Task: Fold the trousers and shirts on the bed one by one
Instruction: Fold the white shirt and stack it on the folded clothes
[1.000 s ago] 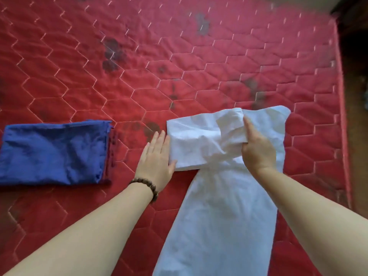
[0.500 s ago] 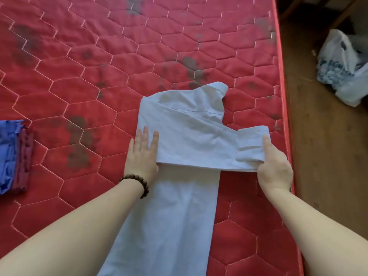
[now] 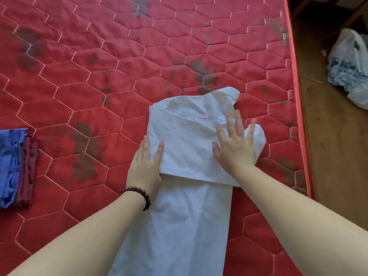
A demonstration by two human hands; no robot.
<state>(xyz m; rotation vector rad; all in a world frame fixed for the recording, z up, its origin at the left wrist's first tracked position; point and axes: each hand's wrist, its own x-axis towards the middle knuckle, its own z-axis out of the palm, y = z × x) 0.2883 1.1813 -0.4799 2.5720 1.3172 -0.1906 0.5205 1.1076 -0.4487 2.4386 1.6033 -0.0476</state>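
Note:
A pale blue-white shirt [image 3: 185, 216] lies on the red quilted bed [image 3: 79, 92], its body a long narrow strip running toward me. Its upper part is folded across, with the collar at the far right and a sleeve end bulging out to the right. My left hand [image 3: 144, 168] rests flat at the fold's left edge, some fingers tucked under the cloth. With fingers spread, my right hand [image 3: 235, 144] presses flat on the right side of the fold, over the sleeve.
A folded stack of blue and dark red clothes [image 3: 16, 166] sits at the left edge. The bed's right edge [image 3: 298, 120] is close to the shirt. Beyond it is brown floor with a white plastic bag [image 3: 350, 70].
My right hand let go of the sleeve cuff and moved left onto the fold, now pressing flat. The cuff no longer lies stretched out to the right. My left hand stayed at the left edge.

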